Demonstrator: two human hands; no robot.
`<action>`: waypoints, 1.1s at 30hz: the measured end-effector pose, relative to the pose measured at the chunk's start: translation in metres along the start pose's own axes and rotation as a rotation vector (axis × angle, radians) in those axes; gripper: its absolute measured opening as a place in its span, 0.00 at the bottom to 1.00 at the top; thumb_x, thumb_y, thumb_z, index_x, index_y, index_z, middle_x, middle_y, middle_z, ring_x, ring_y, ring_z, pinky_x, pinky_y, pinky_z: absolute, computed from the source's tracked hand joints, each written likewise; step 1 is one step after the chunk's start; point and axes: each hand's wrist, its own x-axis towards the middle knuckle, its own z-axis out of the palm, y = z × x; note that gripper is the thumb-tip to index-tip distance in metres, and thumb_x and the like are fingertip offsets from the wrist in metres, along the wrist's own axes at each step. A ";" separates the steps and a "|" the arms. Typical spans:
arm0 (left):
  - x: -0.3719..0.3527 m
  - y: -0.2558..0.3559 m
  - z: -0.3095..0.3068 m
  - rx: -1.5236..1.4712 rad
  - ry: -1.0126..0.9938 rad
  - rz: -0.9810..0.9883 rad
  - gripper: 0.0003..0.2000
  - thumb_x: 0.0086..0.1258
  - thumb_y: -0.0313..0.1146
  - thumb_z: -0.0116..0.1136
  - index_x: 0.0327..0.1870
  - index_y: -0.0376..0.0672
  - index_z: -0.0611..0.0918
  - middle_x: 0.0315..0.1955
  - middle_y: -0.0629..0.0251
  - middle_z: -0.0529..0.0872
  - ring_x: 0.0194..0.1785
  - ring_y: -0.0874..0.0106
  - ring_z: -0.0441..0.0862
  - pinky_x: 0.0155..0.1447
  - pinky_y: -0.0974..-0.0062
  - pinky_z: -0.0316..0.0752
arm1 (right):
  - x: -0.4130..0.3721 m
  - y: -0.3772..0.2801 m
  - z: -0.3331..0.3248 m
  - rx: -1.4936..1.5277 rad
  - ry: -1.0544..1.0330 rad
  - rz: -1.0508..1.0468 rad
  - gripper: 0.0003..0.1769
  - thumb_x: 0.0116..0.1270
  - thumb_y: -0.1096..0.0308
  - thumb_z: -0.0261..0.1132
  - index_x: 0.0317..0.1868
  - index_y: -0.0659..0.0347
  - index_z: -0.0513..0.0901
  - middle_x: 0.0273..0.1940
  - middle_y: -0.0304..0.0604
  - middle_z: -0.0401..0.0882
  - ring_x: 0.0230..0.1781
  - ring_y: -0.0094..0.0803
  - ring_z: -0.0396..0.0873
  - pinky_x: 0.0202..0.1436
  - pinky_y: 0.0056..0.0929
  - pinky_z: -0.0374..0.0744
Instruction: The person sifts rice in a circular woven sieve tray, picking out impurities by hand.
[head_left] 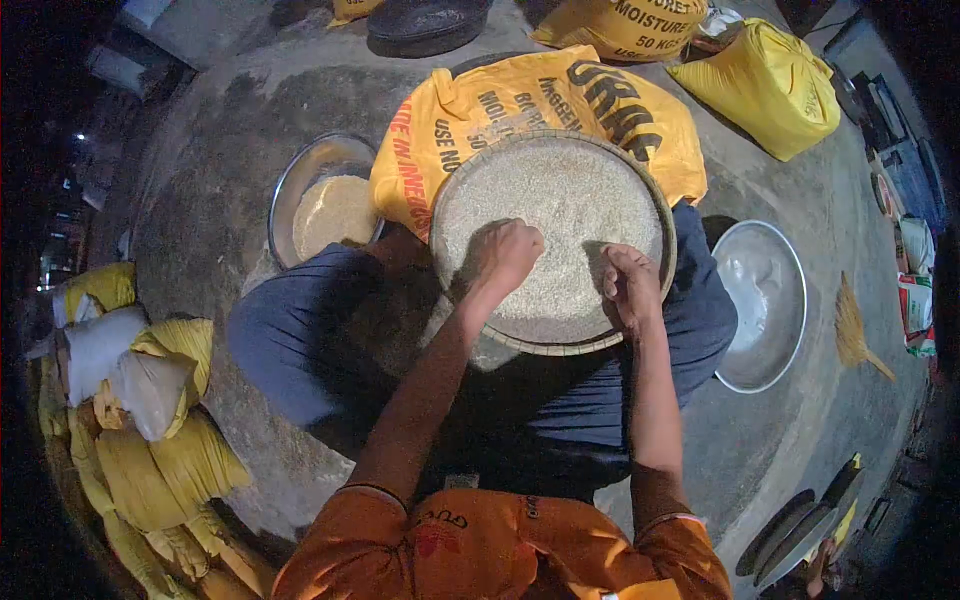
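A round winnowing tray (553, 349) full of pale grain (560, 200) rests across my lap, its far side over a yellow printed sack (410, 160). My left hand (508, 256) is closed in a fist just above the left-centre of the grain. Over the tray's right part, my right hand (632, 285) has its fingers curled in toward the thumb. Whatever either hand may hold is hidden or too small to make out.
Left of the tray stands a metal basin (281, 190) with yellowish grain. A shiny metal basin (798, 310) lies to the right, near a small broom (850, 325). Filled yellow sacks (765, 90) stand behind, and more bags (165, 470) are piled at the left.
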 end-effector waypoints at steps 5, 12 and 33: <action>0.001 0.000 0.017 0.091 0.062 0.006 0.08 0.60 0.34 0.55 0.24 0.45 0.83 0.30 0.54 0.82 0.39 0.54 0.81 0.43 0.58 0.74 | 0.000 -0.001 0.002 -0.009 0.023 0.012 0.07 0.69 0.71 0.58 0.39 0.65 0.80 0.19 0.34 0.71 0.13 0.20 0.65 0.16 0.18 0.63; -0.003 -0.011 -0.001 -0.029 0.159 -0.011 0.08 0.63 0.35 0.54 0.30 0.43 0.83 0.32 0.54 0.84 0.40 0.52 0.81 0.45 0.57 0.75 | -0.002 0.000 0.001 0.003 0.019 -0.015 0.07 0.69 0.73 0.57 0.39 0.66 0.80 0.20 0.34 0.71 0.14 0.20 0.65 0.16 0.18 0.64; -0.031 -0.056 -0.026 -0.317 0.244 0.035 0.03 0.59 0.27 0.62 0.30 0.38 0.82 0.26 0.56 0.83 0.31 0.59 0.82 0.38 0.66 0.75 | -0.003 -0.002 0.005 0.004 -0.043 -0.027 0.07 0.69 0.72 0.57 0.39 0.66 0.80 0.19 0.34 0.72 0.13 0.20 0.65 0.17 0.18 0.63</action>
